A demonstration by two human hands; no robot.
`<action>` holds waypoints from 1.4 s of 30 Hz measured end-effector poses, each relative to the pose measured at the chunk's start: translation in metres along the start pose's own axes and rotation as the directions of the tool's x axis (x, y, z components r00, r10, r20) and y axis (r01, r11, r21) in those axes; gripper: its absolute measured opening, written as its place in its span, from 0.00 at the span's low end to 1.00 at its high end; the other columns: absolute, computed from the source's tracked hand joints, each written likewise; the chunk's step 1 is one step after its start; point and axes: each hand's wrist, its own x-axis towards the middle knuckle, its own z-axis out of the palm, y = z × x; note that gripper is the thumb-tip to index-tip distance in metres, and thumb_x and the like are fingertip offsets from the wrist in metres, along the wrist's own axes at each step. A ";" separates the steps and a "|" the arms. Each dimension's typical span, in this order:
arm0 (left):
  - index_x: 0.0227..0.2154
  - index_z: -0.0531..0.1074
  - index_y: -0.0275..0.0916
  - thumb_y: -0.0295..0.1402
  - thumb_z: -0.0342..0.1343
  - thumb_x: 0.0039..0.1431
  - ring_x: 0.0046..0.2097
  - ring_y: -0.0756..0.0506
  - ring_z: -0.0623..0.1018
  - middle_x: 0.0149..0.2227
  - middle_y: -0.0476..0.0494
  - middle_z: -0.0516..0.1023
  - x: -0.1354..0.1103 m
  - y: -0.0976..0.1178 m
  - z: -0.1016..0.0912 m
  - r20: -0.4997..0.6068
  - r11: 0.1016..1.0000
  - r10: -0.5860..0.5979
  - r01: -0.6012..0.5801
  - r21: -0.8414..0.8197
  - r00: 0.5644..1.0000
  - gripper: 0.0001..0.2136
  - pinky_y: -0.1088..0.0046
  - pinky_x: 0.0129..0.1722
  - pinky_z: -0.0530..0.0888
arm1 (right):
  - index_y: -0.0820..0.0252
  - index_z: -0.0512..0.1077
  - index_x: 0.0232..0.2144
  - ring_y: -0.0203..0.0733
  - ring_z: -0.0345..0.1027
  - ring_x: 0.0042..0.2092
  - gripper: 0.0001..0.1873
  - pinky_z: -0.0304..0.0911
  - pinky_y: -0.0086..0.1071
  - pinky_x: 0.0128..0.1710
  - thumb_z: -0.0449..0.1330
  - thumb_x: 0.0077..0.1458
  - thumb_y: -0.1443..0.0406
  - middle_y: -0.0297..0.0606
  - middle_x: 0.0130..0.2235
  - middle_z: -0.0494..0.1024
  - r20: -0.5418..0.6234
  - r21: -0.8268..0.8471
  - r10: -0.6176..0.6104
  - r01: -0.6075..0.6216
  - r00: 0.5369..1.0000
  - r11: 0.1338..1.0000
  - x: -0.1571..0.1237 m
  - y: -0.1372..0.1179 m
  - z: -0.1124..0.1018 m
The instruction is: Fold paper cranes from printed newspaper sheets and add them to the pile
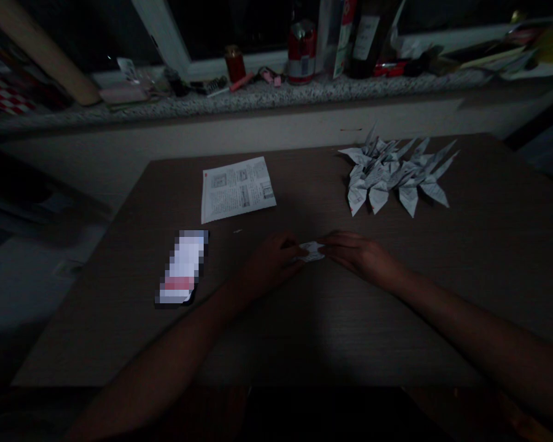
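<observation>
A small piece of folded printed paper lies between my two hands over the middle of the table. My left hand pinches its left end, thumb and fingers closed together. At the opposite end, my right hand has its fingers closed on the paper's edge. The fingertips hide both ends of the paper. Beyond my right hand stands a group of several folded paper cranes, made of similar printed paper and packed close together. A flat printed sheet rests past my left hand.
A phone with a lit, blurred screen lies left of my left forearm. A tiny paper scrap is near the sheet. Behind the wooden table, a stone windowsill carries a red can, a dark bottle and clutter.
</observation>
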 end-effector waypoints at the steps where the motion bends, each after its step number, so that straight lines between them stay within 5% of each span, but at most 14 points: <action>1: 0.49 0.79 0.42 0.37 0.58 0.70 0.53 0.41 0.76 0.53 0.40 0.75 0.000 0.000 0.001 -0.004 1.000 0.003 -0.003 0.006 1.000 0.10 0.59 0.53 0.76 | 0.59 0.80 0.50 0.49 0.77 0.53 0.13 0.76 0.44 0.53 0.58 0.69 0.67 0.47 0.52 0.83 0.001 0.007 -0.001 0.001 1.000 1.000 0.001 0.000 -0.001; 10: 0.56 0.76 0.41 0.38 0.51 0.75 0.58 0.39 0.76 0.59 0.38 0.76 -0.005 0.006 -0.004 0.069 0.979 0.039 -0.052 0.197 0.997 0.15 0.58 0.57 0.75 | 0.60 0.79 0.52 0.48 0.78 0.53 0.15 0.77 0.43 0.52 0.55 0.71 0.68 0.47 0.53 0.83 0.004 -0.043 -0.052 0.052 0.999 0.998 0.000 0.005 0.000; 23: 0.67 0.65 0.49 0.42 0.50 0.75 0.68 0.39 0.69 0.71 0.42 0.64 -0.014 0.009 -0.027 0.304 0.973 0.029 -0.096 0.210 0.952 0.21 0.58 0.63 0.71 | 0.58 0.71 0.62 0.49 0.72 0.61 0.22 0.73 0.47 0.59 0.52 0.70 0.72 0.47 0.60 0.78 0.074 -0.101 -0.018 0.025 0.997 0.995 -0.009 0.005 0.002; 36: 0.70 0.60 0.46 0.40 0.49 0.75 0.70 0.37 0.66 0.72 0.38 0.62 -0.017 0.019 -0.022 0.304 0.955 -0.012 -0.080 0.287 0.953 0.24 0.56 0.66 0.68 | 0.59 0.70 0.65 0.54 0.72 0.60 0.23 0.73 0.52 0.58 0.54 0.70 0.66 0.50 0.58 0.79 0.050 -0.099 0.022 -0.017 0.998 0.995 -0.007 -0.001 0.003; 42: 0.70 0.59 0.41 0.40 0.48 0.76 0.71 0.37 0.65 0.71 0.35 0.62 -0.014 0.029 -0.012 0.257 0.946 0.006 -0.089 0.312 0.966 0.25 0.55 0.67 0.66 | 0.65 0.51 0.74 0.57 0.55 0.72 0.38 0.50 0.59 0.71 0.56 0.70 0.55 0.56 0.71 0.62 0.138 -0.200 0.050 -0.021 0.989 0.980 -0.001 -0.026 0.003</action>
